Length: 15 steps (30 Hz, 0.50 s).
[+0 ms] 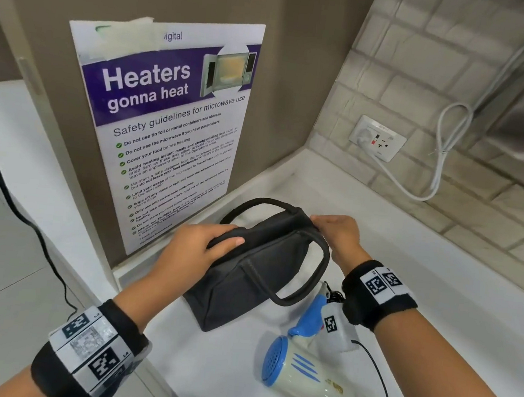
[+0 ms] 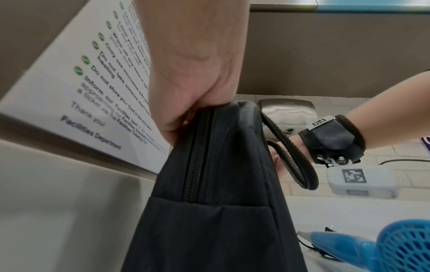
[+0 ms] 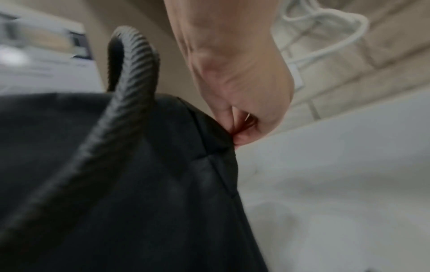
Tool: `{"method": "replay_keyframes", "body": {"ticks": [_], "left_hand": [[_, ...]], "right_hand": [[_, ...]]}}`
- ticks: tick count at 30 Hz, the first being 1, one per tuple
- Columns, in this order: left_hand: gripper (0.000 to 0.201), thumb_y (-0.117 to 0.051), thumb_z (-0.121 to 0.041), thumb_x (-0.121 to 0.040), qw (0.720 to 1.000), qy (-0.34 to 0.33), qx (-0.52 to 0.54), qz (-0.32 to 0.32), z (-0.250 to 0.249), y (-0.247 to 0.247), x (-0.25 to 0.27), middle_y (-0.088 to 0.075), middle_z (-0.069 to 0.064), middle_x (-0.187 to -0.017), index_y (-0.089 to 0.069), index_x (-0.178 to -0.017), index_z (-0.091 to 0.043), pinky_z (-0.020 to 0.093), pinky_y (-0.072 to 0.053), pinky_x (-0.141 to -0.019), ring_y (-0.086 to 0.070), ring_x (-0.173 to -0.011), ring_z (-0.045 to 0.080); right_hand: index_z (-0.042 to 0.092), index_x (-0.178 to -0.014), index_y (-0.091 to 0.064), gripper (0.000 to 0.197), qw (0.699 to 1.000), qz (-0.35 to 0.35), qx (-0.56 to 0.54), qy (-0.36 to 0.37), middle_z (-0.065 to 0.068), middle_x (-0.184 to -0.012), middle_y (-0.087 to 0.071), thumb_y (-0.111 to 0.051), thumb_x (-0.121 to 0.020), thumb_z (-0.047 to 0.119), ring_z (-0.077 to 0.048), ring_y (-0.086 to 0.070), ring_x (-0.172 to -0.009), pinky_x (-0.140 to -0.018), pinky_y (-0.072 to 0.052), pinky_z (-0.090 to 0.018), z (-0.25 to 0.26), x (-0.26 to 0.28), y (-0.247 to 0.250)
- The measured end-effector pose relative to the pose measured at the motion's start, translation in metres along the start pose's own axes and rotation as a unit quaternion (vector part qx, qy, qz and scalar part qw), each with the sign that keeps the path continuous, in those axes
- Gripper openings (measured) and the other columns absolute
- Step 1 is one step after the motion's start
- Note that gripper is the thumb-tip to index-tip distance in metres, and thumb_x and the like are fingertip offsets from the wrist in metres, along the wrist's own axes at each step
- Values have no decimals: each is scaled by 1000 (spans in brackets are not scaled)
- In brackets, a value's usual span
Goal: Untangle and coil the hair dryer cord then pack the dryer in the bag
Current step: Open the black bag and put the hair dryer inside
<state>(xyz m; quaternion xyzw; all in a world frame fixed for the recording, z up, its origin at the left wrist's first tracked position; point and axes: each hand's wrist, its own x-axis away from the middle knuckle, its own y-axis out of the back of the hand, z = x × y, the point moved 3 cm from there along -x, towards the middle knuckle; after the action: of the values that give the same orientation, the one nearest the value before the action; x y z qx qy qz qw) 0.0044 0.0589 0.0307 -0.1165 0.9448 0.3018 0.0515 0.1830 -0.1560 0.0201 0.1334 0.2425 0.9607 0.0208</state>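
The dark bag (image 1: pixel 257 271) stands in the middle of the white worktop (image 1: pixel 438 279). The left hand (image 1: pixel 198 249) has a grip on its near top edge, and the right hand (image 1: pixel 337 234) pinches the far end. The bag looks soft and floppy. The hair dryer (image 1: pixel 307 378) lies near it, to the right. It looks hard and light. Best to hold it by its handle.

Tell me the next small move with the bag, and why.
Probably draw the zip open with the right hand, which pinches the far end of the bag while the left hand grips the near end. The zip looks closed, and the hair dryer lies outside on the counter.
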Motion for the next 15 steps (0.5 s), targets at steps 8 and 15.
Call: {"method": "replay_keyframes", "body": {"ticks": [8,15], "left_hand": [[34,-52,-42,-90,1000,-8,-21,-4,2,1,2,-73,-10,-96,-65,-117,-26,17,-50,-83,-66,-87,5],[31,-50,-41,-92,994,-35,-94,42,5,-2,-1,-75,-4,-92,-65,-116,-30,28,-53,-83,-67,-84,11]], "right_hand": [[3,-86,-73,12,999,36,-4,-38,-12,-96,-71,-74,-74,0,-21,-66,-84,-79,-53,-29,-6,-4,12],[20,-84,-71,24,979,-20,85,185,-3,-75,-70,-58,-76,2,-15,-63,-68,-71,-51,-26,31,24,15]]}}
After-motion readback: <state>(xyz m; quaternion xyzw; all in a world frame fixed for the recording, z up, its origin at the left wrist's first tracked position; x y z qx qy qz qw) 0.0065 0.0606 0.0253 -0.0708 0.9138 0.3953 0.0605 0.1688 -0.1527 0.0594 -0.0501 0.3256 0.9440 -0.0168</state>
